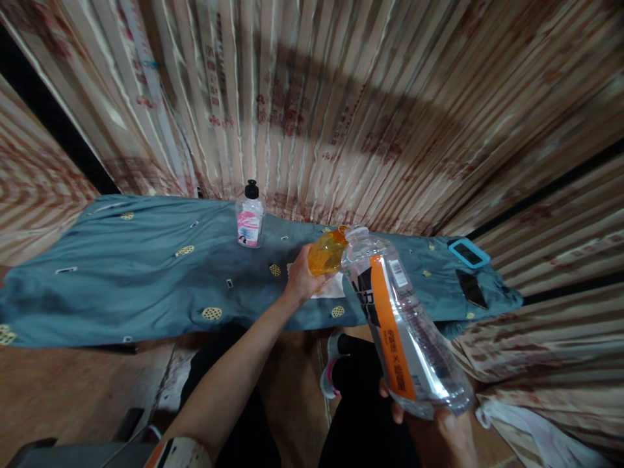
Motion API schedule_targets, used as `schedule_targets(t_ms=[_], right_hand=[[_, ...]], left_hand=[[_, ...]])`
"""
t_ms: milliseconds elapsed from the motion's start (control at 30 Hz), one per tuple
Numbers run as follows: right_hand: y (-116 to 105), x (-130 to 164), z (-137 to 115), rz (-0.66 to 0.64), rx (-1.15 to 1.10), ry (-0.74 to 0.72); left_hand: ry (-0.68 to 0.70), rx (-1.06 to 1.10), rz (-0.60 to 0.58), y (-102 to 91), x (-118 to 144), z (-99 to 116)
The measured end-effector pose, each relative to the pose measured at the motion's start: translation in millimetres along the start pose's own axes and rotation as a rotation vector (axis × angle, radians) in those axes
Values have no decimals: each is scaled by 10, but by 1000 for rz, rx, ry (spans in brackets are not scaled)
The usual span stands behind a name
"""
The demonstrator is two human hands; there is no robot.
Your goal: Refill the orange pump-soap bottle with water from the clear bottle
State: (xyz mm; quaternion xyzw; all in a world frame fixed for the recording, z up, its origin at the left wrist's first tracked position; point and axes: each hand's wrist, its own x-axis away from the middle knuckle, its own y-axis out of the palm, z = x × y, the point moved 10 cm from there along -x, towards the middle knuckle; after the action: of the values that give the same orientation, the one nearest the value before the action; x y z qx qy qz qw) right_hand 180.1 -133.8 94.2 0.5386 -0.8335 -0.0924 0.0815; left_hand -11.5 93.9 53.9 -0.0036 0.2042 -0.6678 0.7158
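My left hand (305,274) is wrapped round a small bottle of orange-yellow liquid (325,254), tipped to the right. Its orange mouth meets the open neck of a large clear plastic bottle (404,325) with an orange and black label. That large bottle leans up and to the left, its base gripped by my right hand (433,426) at the lower right. Whether liquid passes between the two necks, I cannot tell. Under the left hand lies a white paper or tissue (331,288), partly hidden.
A clear pump-top bottle (250,221) with a pink label and black cap stands on the teal cloth-covered table (160,273). At the right end lie a blue-framed device (468,253) and a dark phone (471,288). Patterned curtains (312,117) hang behind and at the sides.
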Motion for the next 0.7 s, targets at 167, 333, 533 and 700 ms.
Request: schedule_targets(t_ms=[167, 333, 533, 700], right_hand=[[-22, -18, 33, 8, -22, 44], [-63, -9, 27, 22, -14, 35], [-93, -21, 38, 0, 14, 6], [-77, -21, 29, -16, 31, -1]], left_hand=[[18, -1, 7, 4, -3, -12], [-8, -6, -2, 22, -5, -47], [-11, 5, 6, 10, 0, -46], [22, 32, 17, 6, 0, -25]])
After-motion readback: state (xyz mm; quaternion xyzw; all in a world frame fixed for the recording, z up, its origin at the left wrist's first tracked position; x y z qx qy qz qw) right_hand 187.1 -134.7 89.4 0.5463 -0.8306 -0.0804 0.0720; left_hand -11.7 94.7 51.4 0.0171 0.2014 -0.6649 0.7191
